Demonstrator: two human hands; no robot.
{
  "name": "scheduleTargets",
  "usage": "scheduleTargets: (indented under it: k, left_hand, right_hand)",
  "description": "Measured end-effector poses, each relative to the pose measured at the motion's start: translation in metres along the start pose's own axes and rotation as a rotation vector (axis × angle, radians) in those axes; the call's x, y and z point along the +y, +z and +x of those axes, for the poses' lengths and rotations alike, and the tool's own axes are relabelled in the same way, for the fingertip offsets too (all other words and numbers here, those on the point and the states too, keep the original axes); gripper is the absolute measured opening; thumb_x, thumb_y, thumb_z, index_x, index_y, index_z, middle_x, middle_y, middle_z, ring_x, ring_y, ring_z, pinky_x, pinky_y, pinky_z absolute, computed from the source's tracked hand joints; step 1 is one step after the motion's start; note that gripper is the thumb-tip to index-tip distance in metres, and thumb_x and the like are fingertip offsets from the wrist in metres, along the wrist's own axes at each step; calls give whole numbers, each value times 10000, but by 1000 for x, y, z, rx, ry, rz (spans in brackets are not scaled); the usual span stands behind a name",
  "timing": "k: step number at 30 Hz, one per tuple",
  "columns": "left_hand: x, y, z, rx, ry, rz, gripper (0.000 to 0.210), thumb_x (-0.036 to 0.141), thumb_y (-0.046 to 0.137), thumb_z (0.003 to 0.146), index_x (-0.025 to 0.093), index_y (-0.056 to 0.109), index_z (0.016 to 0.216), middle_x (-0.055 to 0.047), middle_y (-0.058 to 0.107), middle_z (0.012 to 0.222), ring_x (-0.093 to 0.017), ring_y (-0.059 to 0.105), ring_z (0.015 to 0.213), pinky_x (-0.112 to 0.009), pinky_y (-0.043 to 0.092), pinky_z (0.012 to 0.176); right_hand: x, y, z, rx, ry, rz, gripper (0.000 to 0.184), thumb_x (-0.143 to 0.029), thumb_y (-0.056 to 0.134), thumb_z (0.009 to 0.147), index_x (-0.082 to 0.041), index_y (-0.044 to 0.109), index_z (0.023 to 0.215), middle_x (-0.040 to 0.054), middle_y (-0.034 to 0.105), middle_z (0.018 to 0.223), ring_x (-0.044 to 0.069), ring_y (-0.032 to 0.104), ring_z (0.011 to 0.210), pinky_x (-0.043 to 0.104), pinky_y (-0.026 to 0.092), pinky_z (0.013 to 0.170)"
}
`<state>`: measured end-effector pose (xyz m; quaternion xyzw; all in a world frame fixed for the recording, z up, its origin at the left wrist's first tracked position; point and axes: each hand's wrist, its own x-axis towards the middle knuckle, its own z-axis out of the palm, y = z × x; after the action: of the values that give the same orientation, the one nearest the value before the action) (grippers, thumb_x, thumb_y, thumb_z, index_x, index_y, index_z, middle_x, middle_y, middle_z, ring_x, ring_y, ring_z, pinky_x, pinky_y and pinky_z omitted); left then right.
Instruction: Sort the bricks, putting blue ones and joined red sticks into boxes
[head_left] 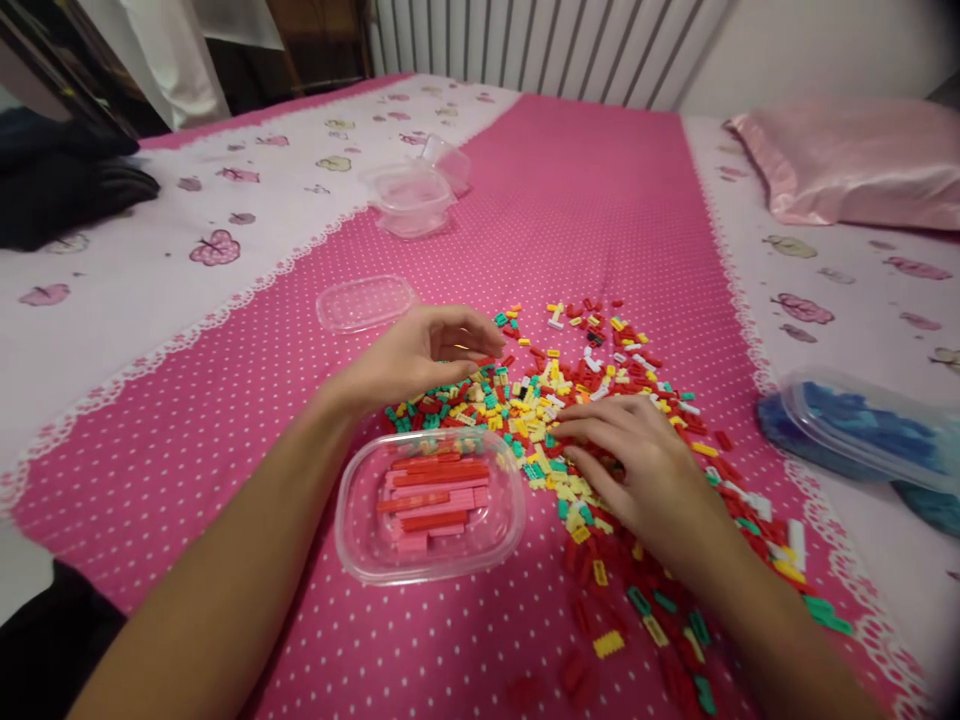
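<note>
Many small toy bricks (551, 385) in red, yellow, green and white lie heaped on the bed. Over the heap's left side, my left hand (420, 350) has its fingers curled, with a small red brick (487, 361) at the thumb tip; its grip is partly hidden. My right hand (637, 455) reaches palm down into the middle of the heap, fingers bent and apart, touching the bricks. What lies under its palm is hidden. Below my left hand stands a clear plastic tub (352, 545) holding red and pink bricks (435, 495) joined into strips.
A clear lid (366, 303) lies behind my left hand. Farther back are stacked clear tubs (412, 200). To the right sits a tub of blue bricks (870, 425), with a pink pillow (862, 165) beyond. Dark cloth (67, 185) lies at the left; a white slatted headboard or radiator (540, 50) stands behind.
</note>
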<state>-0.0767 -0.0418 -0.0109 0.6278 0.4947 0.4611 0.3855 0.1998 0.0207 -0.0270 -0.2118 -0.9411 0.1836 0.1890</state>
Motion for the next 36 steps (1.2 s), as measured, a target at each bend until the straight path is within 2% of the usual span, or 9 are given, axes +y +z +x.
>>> scheduleTargets:
  k: [3, 6, 11, 16, 19, 23, 28, 32, 36]
  left_hand:
    - [1, 4, -1, -9, -2, -18, 218, 111, 715, 845, 134, 693, 1060, -101, 761, 1097, -179, 725, 1051, -286, 584, 944]
    - [6, 8, -2, -79, -21, -63, 226, 102, 696, 869, 136, 704, 1092, -101, 761, 1110, -159, 726, 1029, -251, 581, 906]
    - [20, 6, -5, -183, -12, -131, 349, 141, 798, 797, 168, 724, 1137, -82, 769, 1032, -144, 723, 920, -224, 573, 818]
    - [38, -4, -11, -491, -4, -61, 124, 201, 827, 780, 190, 803, 901, -77, 776, 859, -172, 709, 834, -270, 547, 819]
    - [46, -7, -13, -586, 14, 9, 89, 236, 833, 783, 226, 816, 870, -65, 782, 847, -182, 706, 854, -287, 519, 891]
    - [49, -8, -13, -570, 98, 81, 93, 214, 818, 800, 216, 818, 893, -66, 775, 910, -164, 685, 875, -260, 500, 897]
    - [44, 7, -10, -325, 135, 153, 159, 269, 763, 860, 169, 786, 982, -60, 745, 871, -132, 650, 790, -219, 503, 749]
    - [45, 25, -9, -413, 167, 107, 230, 278, 773, 852, 178, 748, 1057, -67, 751, 981, -161, 673, 898, -247, 526, 839]
    - [47, 31, -9, -473, 225, 116, 203, 245, 712, 904, 179, 733, 1094, -87, 727, 1062, -178, 661, 995, -270, 508, 927]
  right_hand:
    - [2, -2, 0, -13, 9, -1, 97, -171, 618, 944, -218, 700, 968, 58, 755, 998, 267, 588, 987, 446, 477, 884]
    - [3, 0, -2, -12, -10, -1, 92, -179, 618, 949, -216, 696, 981, 62, 732, 981, 255, 599, 955, 421, 478, 861]
    - [2, 1, -4, 115, -13, 41, 96, -194, 618, 957, -206, 710, 981, 56, 658, 938, 210, 641, 873, 340, 502, 771]
    - [1, -1, -3, 182, -3, 88, 50, -195, 668, 929, -213, 714, 931, 34, 635, 903, 176, 652, 807, 307, 516, 736]
    - [2, -1, -4, 180, -2, 126, 74, -210, 693, 916, -231, 720, 982, 28, 689, 937, 177, 677, 841, 304, 531, 756]
    - [0, -1, -6, 208, 63, 171, 102, -252, 692, 919, -255, 721, 1017, 14, 746, 960, 182, 707, 868, 317, 547, 796]
    - [-8, -1, -8, 173, 178, 353, 42, -288, 719, 893, -292, 727, 934, -26, 771, 874, 145, 725, 753, 254, 574, 700]
    - [-17, 2, -7, 222, 240, 650, 158, -268, 801, 806, -277, 661, 879, -31, 778, 899, 124, 756, 764, 185, 601, 687]
    - [-27, 2, -6, 230, 286, 869, 240, -211, 795, 786, -261, 561, 792, -57, 748, 776, 108, 746, 644, 152, 593, 593]
